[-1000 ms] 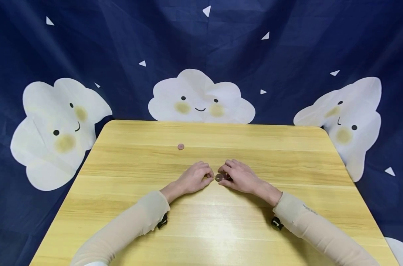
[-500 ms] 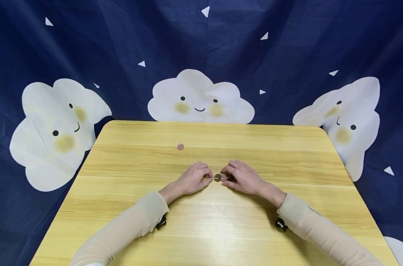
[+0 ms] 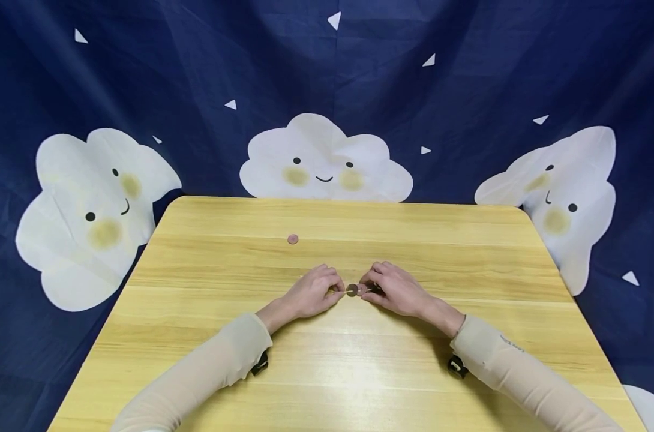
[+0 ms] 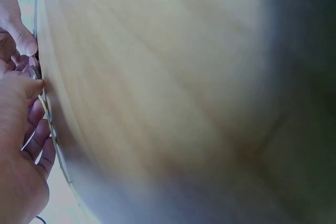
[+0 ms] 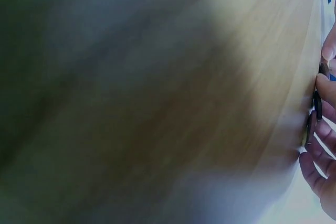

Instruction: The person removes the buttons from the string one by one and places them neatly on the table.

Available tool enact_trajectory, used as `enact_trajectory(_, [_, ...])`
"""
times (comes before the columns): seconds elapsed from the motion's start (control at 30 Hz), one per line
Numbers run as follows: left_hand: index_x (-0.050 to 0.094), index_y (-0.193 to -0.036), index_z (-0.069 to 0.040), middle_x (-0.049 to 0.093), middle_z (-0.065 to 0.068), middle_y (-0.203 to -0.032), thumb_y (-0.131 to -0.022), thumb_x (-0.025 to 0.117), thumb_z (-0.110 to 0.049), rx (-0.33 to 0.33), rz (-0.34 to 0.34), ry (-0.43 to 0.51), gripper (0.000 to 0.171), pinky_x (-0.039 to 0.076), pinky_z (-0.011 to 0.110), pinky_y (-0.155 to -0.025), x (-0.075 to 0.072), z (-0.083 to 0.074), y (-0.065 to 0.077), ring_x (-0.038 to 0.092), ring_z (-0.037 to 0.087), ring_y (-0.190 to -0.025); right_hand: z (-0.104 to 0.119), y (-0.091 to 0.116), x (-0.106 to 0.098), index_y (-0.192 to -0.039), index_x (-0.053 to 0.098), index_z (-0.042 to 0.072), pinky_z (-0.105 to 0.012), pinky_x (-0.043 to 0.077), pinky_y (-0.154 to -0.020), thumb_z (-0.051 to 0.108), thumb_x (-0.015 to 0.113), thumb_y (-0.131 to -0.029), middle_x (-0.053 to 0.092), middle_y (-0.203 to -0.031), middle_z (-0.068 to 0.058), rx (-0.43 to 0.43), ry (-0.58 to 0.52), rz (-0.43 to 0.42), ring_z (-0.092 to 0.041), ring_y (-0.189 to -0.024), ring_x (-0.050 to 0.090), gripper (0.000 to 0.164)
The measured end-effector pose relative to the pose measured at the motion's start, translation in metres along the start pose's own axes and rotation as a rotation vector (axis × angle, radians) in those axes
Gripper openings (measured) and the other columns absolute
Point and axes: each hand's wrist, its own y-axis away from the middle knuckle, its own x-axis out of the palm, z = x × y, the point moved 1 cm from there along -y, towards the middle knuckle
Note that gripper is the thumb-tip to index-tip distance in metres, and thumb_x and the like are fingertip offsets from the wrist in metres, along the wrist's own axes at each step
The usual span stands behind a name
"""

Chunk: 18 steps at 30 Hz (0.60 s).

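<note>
Head: over the counter [image 3: 338, 354], the left hand [image 3: 317, 291] pinches a cord [image 3: 345, 292], the right hand [image 3: 394, 289] a pink disc [image 3: 362, 290], a dark disc [image 3: 351, 290] between. Left wrist: a loosened pinch could drop the cord. Right wrist: a slack grip could spill further discs [image 5: 311, 128].

A: Can anyone count the dark pieces [image 3: 375, 289] under the right hand [image 3: 396, 289]?

B: Nope, the fingers cover most of them. Right wrist view only gets them edge-on, and that hand runs off its right side.

A: What about the string [image 3: 345, 292] at the left fingertips?

B: Super thin, and the left hand [image 3: 317, 292] hides part of it, so no clue where it ends. Left wrist view chops that hand too.

A: And the disc [image 3: 293, 239] out beyond the left fingers?

B: Too tiny to read its face. Also, the table [image 4: 131, 77] beside the fingers is mush in both wrist views.
</note>
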Motion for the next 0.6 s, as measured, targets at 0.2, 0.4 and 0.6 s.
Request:
enact_trajectory(0.2, [0.075,-0.104,-0.014,0.070,-0.003,-0.096,-0.096,0.075,-0.026,-0.017,-0.002,0.018,0.014,0.052,0.029,-0.084,0.0007,-0.0017,-0.0006,0.058,0.013,-0.092,-0.0001,0.0000,-0.0006,-0.115,0.075,0.019,-0.028,0.047,-0.076,0.035,0.078,-0.096,0.067,-0.102,0.004,0.001,-0.001,0.010,-0.010,-0.087,0.053,0.024])
enact_trajectory(0.4, [0.073,-0.115,-0.012,0.070,0.000,-0.103,-0.096,0.075,-0.031,-0.053,0.017,0.044,0.026,0.054,0.033,-0.090,0.0002,-0.0055,-0.0037,0.060,0.015,-0.099,0.0003,-0.0001,-0.0007,-0.114,0.075,0.019,-0.028,0.046,-0.076,0.034,0.077,-0.096,0.067,-0.102,0.004,0.005,-0.010,0.016,-0.010,-0.087,0.053,0.024])
enact_trajectory(0.6, [0.071,-0.122,-0.011,0.071,0.002,-0.110,-0.096,0.075,-0.035,-0.085,0.038,0.053,0.036,0.055,0.036,-0.097,0.0013,-0.0082,-0.0077,0.062,0.017,-0.106,0.0002,-0.0008,0.0003,-0.114,0.075,0.019,-0.027,0.045,-0.075,0.034,0.077,-0.096,0.067,-0.101,0.004,0.005,-0.009,0.017,-0.010,-0.085,0.051,0.023])
